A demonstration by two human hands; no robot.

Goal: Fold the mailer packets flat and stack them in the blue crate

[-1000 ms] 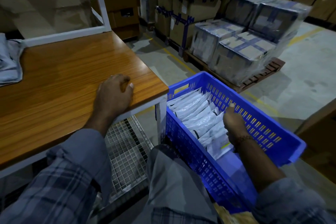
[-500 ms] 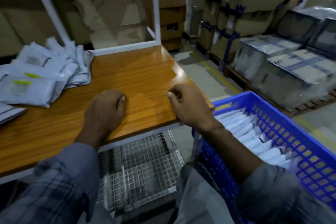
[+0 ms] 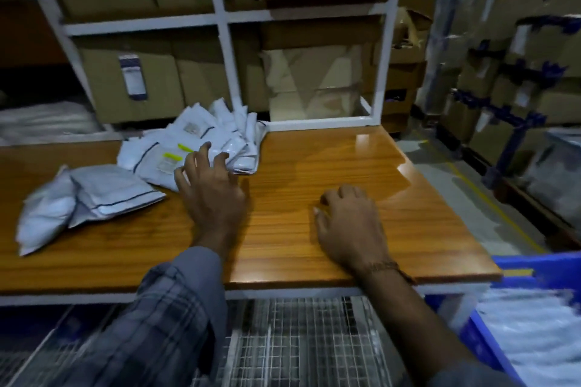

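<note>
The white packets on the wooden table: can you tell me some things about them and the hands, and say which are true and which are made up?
1. The left hand reaches with spread fingers to the heap of white plastic mailer packets. True.
2. The right hand holds a packet. False: it rests on the brown wooden table, holding nothing.
3. The blue plastic crate stands on the table. False: it sits lower, beside the table's right end.
4. White packets lie in the crate. True.

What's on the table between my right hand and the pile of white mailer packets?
In the head view, only bare wooden tabletop and the left hand, whose spread fingers reach the pile of mailer packets. The right hand rests on the wood.
</note>
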